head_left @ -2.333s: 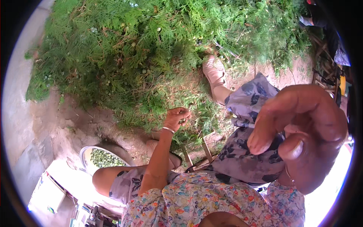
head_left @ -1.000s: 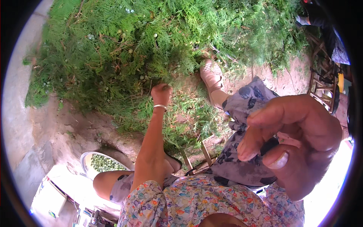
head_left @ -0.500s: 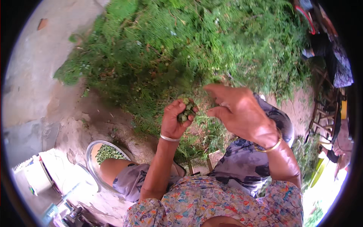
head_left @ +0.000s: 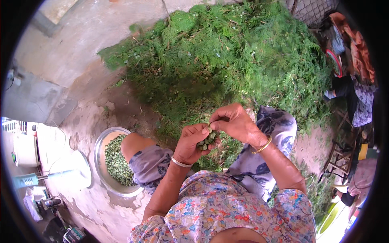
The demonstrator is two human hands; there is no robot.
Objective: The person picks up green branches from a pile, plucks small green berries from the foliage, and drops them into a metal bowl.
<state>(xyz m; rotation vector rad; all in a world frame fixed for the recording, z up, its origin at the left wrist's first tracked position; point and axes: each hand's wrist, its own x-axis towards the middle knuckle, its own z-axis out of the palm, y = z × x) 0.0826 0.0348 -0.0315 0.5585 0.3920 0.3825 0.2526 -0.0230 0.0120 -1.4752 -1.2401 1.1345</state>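
Observation:
My left hand [head_left: 187,146] is cupped around a handful of small green cones [head_left: 208,142], its thumb resting on top of them. Thumb and forefinger of my right hand [head_left: 238,126] are pinched together right at the left thumb's tip, touching the top of the handful; what lies between them is too small to make out. Beyond both hands spreads a big heap of feathery green conifer branches [head_left: 202,60]. At my left knee stands a round metal basin [head_left: 98,152] with many green cones [head_left: 118,162] in it.
A pale fan-like appliance [head_left: 79,170] with a light-blue base [head_left: 25,181] lies left of the basin, near a white bucket [head_left: 26,150]. On the right are a wooden stool-like frame [head_left: 340,156] and another person's patterned clothing [head_left: 362,105]. Wire mesh [head_left: 312,12] borders the heap.
My right hand has come left to the left hand, and its spread fingers have closed into a pinch. The left hand still holds the cones. The view has shifted, showing more of the basin.

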